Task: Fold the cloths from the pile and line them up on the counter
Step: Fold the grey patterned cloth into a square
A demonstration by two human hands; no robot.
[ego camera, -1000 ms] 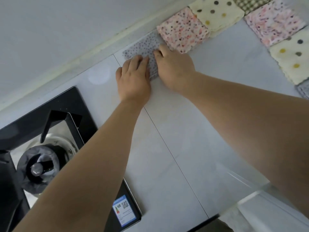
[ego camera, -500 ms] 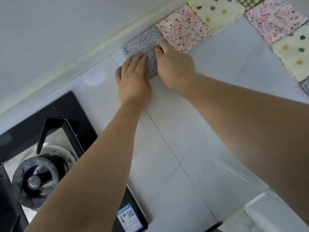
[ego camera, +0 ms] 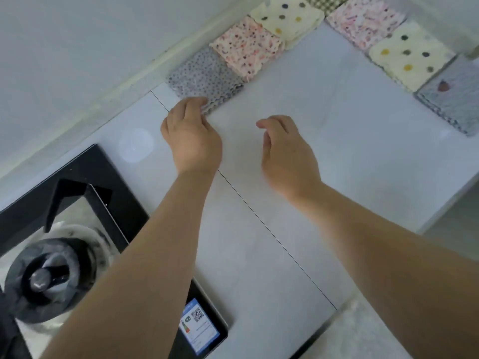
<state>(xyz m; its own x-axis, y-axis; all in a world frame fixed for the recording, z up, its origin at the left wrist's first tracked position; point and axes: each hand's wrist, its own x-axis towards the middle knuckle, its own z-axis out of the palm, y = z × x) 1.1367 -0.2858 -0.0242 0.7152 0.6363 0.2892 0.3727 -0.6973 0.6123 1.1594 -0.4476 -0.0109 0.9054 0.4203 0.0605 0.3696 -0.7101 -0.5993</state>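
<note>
A folded grey dotted cloth (ego camera: 204, 73) lies flat on the pale counter (ego camera: 324, 141) in the upper middle of the frame, close against the wall (ego camera: 77, 35). It is the lower-left end of a row that climbs toward the top right: a pink speckled cloth (ego camera: 246, 47) touches its upper-right side, then comes a cream polka-dot cloth (ego camera: 287, 16), then a checked cloth (ego camera: 324, 1) cut by the top edge. A second row runs down the right side, with a pink cloth (ego camera: 363, 22), a cream spotted cloth (ego camera: 409, 55) and a grey cloth (ego camera: 451, 99), each touching the next. The left hand (ego camera: 191, 136) sits at the near corner of the grey dotted cloth with its fingers bent down over the scalloped edge. The fingertips are hidden, so I cannot tell whether they pinch the fabric or only touch it. The right hand (ego camera: 287, 154) is at centre frame, apart from every cloth, with thumb and fingers loosely bent and holding nothing. A black glass hob (ego camera: 108, 182) fills the lower left, with a burner (ego camera: 44, 275) and a blue label (ego camera: 198, 325) at its near corner.
</note>
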